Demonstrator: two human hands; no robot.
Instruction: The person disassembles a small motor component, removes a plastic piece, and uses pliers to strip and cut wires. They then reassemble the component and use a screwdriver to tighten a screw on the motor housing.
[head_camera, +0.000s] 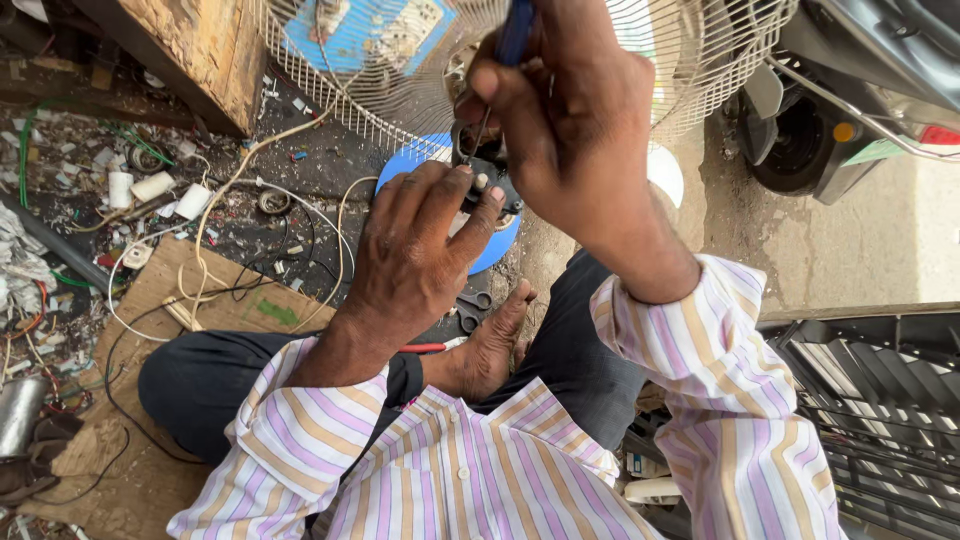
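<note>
The left hand (420, 250) lay spread over a small dark motor part (488, 180), its fingers curled down around the part's near side and the thumb pressed against it. The right hand (570, 110) was closed around a screwdriver (512, 35) with a blue handle; the thin shaft ran down from the fist to the top of the motor part. The motor part sat on a round blue base (495, 250), and that base stood on the ground just in front of the person's crossed legs.

Directly behind the motor part rose a white wire fan guard (380, 90), and through its bars showed a bright blue rectangular package or label (365, 30) with pale markings, too blurred to tell which. Left of the motor part, white cables (215, 215) looped across a flat brown cardboard sheet (150, 300), with small white cylinders (150, 187) scattered in the litter beyond. Just below the motor part, beside a bare foot (495, 345), lay a pair of scissors (470, 308). Far right of the motor part stood a scooter wheel (800, 150).
</note>
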